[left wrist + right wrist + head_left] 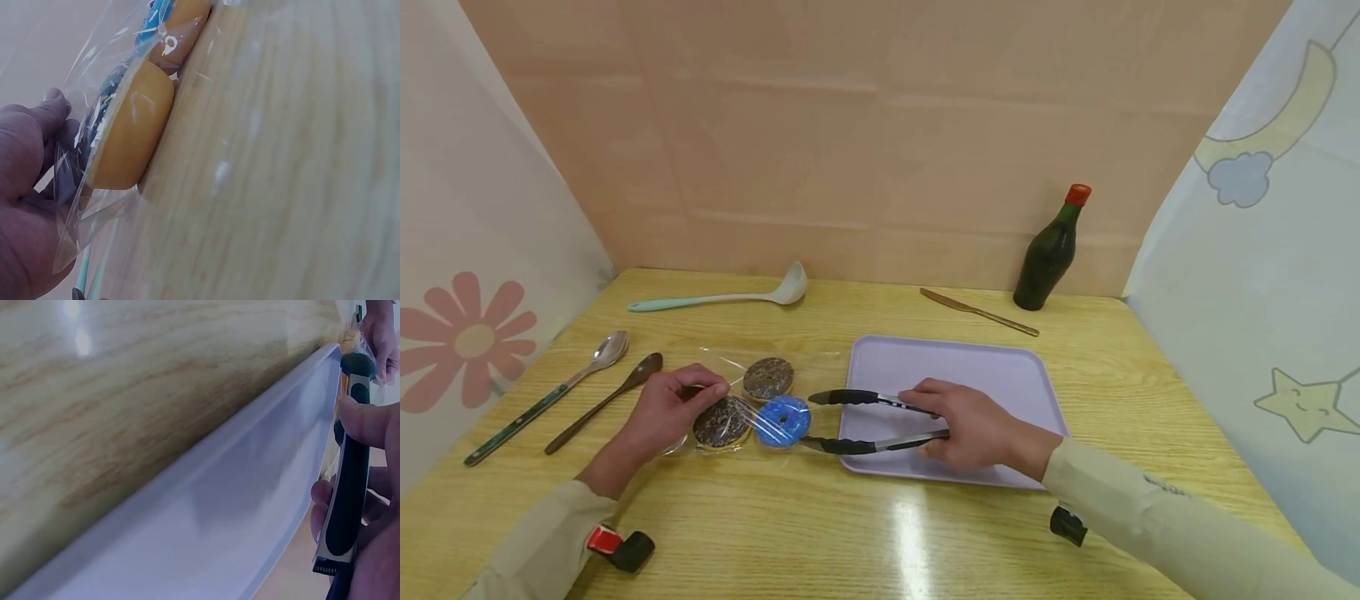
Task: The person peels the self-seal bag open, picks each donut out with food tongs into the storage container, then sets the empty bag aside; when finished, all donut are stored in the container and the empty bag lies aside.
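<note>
Pinching the clear bag (pixel 741 392) at its 9 o'clock end, our left hand (pixel 664 414) pins it flat on the desk (pixel 865 533), so the doughnuts stay put while the mouth faces 3 o'clock. Our right hand (pixel 972 427) curls around the black-tipped tongs (pixel 880 422) above the lilac tray (pixel 1000 375), their tips spread to either side of the blue doughnut (pixel 782 421), which lies inside the bag's opening, just beside the tray's 9 o'clock edge.
</note>
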A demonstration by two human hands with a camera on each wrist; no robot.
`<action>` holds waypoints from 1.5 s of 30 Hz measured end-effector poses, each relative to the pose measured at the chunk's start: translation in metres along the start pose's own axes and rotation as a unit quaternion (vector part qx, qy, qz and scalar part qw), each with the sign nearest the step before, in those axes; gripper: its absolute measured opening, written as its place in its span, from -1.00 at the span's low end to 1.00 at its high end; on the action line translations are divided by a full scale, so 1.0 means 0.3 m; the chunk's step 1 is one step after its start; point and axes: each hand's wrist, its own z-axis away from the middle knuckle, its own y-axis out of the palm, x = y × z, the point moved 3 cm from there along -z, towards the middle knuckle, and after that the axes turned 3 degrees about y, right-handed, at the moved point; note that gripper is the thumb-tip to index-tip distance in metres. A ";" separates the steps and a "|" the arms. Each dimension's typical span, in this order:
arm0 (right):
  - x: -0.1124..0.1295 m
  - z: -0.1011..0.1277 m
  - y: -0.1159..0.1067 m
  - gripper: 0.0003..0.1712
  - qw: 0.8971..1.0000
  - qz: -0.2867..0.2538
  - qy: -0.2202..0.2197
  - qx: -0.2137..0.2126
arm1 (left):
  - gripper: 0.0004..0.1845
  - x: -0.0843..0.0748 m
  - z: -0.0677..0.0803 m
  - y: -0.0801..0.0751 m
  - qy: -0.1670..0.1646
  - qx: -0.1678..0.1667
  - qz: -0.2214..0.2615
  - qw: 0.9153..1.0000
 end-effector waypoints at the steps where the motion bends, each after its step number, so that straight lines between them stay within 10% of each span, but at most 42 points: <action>1: -0.001 -0.005 0.000 -0.28 1.000 0.001 -0.003 0.004 | -0.93 -0.001 0.000 0.001 -0.001 -0.001 0.003 1.000; 23: 0.010 -0.063 0.003 -0.25 0.998 -0.007 0.001 0.061 | -0.92 -0.005 0.002 0.009 0.004 -0.002 0.003 1.000; 45: -0.007 0.012 0.026 -0.31 0.999 -0.041 -0.006 0.000 | -0.91 -0.006 0.005 0.001 -0.001 -0.003 -0.024 1.000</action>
